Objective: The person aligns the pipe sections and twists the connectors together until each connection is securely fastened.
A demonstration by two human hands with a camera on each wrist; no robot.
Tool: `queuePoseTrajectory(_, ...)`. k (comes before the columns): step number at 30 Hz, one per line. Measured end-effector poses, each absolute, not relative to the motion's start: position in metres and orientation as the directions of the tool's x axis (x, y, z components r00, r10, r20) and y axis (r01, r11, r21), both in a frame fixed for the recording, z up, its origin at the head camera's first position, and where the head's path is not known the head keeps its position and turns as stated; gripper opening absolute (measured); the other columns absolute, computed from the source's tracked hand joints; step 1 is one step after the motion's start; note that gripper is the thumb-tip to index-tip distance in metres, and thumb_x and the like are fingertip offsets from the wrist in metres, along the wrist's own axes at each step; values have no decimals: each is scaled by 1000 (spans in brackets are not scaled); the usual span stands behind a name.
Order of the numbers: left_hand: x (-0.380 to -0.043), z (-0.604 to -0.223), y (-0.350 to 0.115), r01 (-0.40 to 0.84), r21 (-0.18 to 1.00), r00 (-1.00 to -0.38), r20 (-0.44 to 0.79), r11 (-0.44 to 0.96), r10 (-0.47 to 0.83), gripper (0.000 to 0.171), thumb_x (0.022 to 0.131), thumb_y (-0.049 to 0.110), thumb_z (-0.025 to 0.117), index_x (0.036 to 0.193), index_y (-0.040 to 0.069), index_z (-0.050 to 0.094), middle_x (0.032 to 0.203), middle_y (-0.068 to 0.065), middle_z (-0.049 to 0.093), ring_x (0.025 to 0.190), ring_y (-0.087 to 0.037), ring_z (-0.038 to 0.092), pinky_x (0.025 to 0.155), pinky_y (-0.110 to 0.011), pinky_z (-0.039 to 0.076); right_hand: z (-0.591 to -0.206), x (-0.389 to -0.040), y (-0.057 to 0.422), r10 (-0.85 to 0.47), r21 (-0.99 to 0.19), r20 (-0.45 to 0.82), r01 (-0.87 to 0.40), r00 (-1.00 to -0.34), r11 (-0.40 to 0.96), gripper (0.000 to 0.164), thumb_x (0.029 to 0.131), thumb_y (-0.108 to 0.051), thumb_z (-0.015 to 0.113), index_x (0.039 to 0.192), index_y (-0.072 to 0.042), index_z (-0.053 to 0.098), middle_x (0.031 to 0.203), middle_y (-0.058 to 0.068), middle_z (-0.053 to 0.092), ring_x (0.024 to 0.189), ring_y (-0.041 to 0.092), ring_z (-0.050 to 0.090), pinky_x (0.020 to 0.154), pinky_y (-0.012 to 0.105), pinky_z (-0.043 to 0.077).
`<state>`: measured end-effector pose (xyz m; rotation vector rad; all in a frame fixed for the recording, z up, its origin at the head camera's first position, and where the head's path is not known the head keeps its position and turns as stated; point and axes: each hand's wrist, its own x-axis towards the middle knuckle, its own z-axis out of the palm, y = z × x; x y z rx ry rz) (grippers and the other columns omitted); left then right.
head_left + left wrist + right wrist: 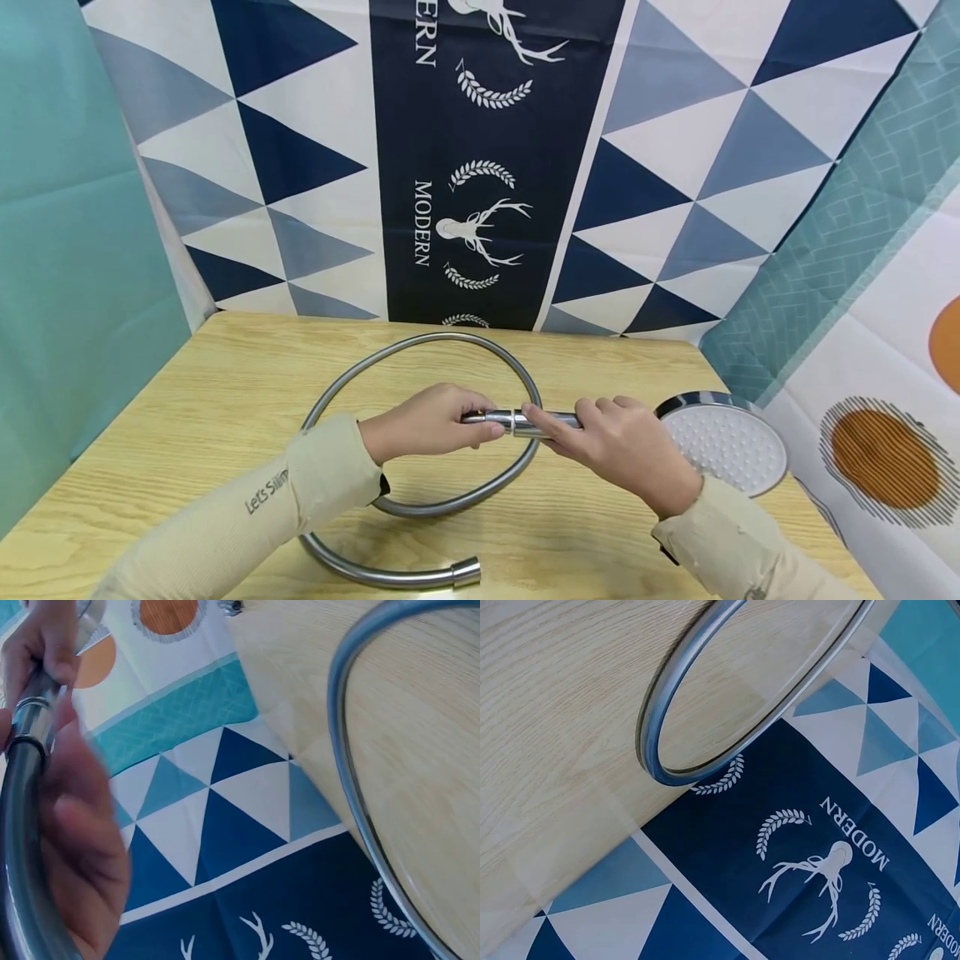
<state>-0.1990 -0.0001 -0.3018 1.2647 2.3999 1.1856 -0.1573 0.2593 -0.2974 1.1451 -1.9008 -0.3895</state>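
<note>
My left hand (435,423) pinches the end of a grey metal shower hose (441,337) at its chrome connector (498,419). The connector meets the handle of a handheld shower head (726,450), and a thin pale ring shows at the join. My right hand (626,442) grips that handle, one finger stretched along it towards the join. The round white spray face tilts up at the right. In the left wrist view, the fingers (82,825) of the left hand look blurred beside the hose. The right wrist view shows a hose loop (651,742) but no hand.
The hose lies looped on a wooden table (247,400), its other end, a chrome cone-shaped fitting (466,571), near the front edge. Behind hangs a patterned cloth (480,208) with triangles and deer heads. Teal cloth (82,208) borders the left, patterned cloth the right.
</note>
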Motion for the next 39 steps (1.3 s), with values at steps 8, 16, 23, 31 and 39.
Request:
queuePoseTrajectory(8, -200, -297, 2, 649, 712, -574, 227, 268, 787, 17, 95, 11, 60, 104, -2, 68, 74, 3, 58, 57, -3, 40, 54, -19, 37, -299, -157, 260, -830, 630, 518, -564, -206, 533, 38, 106, -35, 30, 131, -17, 52, 54, 1, 36, 40, 9, 26, 39, 21, 21)
queuePoseTrajectory(16, -193, -300, 4, 645, 710, -647, 311, 282, 696, 21, 82, 4, 75, 102, 1, 70, 84, 1, 66, 59, -3, 44, 53, -20, 39, -298, -157, 259, -833, 635, 515, -561, -204, 531, 38, 106, -34, 29, 130, -16, 54, 54, 1, 37, 39, 9, 28, 38, 21, 22)
queuePoseTrajectory(23, -192, -300, 5, 678, 667, -634, 319, 308, 704, 30, 82, 6, 76, 109, 1, 65, 93, -3, 66, 59, -2, 42, 55, -20, 42, -299, -156, 259, -836, 636, 507, -565, -207, 526, 39, 106, -34, 28, 129, -16, 54, 54, 1, 37, 39, 9, 27, 38, 21, 22)
queuePoseTrajectory(31, -196, -299, 7, 562, 757, -635, 137, 333, 760, 35, 94, 18, 63, 121, -5, 61, 96, -4, 68, 73, -5, 54, 66, -21, 47, -301, -156, 259, -834, 635, 512, -564, -204, 528, 39, 106, -35, 30, 133, -16, 51, 54, 1, 39, 38, 10, 31, 38, 22, 24)
queuePoseTrajectory(39, -199, -296, 8, 565, 758, -604, 109, 328, 790, 17, 95, 13, 61, 101, -2, 69, 75, 4, 60, 60, -4, 41, 55, -19, 35, -303, -156, 259, -833, 630, 513, -568, -207, 529, 39, 106, -35, 29, 131, -17, 52, 53, 1, 36, 39, 9, 27, 39, 21, 22)
